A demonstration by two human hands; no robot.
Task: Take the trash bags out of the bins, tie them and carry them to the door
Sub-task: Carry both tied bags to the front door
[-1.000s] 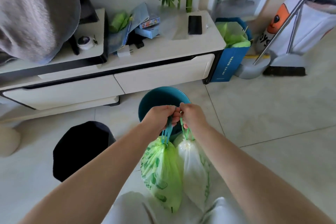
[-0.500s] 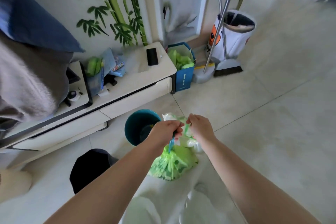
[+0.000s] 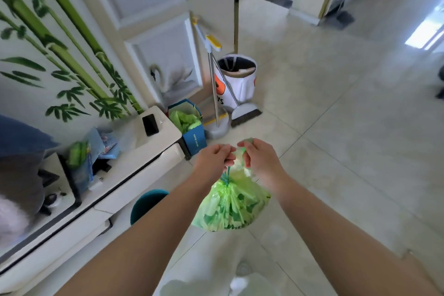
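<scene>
Since a second ago the bags have come up and away from the teal bin [image 3: 146, 204], which now sits low on the near left, half hidden behind the left forearm; the person has turned toward the open door [image 3: 168, 19] at the far side, and more of the tiled floor [image 3: 336, 127] shows to the right.

The left hand [image 3: 213, 160] is clenched around the blue drawstring of the green trash bag [image 3: 230, 204], which hangs in the air below both hands, well above the floor. The right hand [image 3: 260, 158] is closed on a green drawstring; a pale second bag [image 3: 240, 167] shows only as a sliver between the hands, behind the green one. The two hands nearly touch.

To the left runs the white worktop [image 3: 134, 163] with its drawers, carrying a black phone [image 3: 150, 124] near the far end and a clutter of blue and green packets nearer in. Just beyond its far end stands a blue paper bag [image 3: 195, 138] stuffed with green plastic. Farther on, by the door, a broom [image 3: 245, 115] and dustpan lean beside a white fabric basket [image 3: 240, 79] with an orange print.
</scene>
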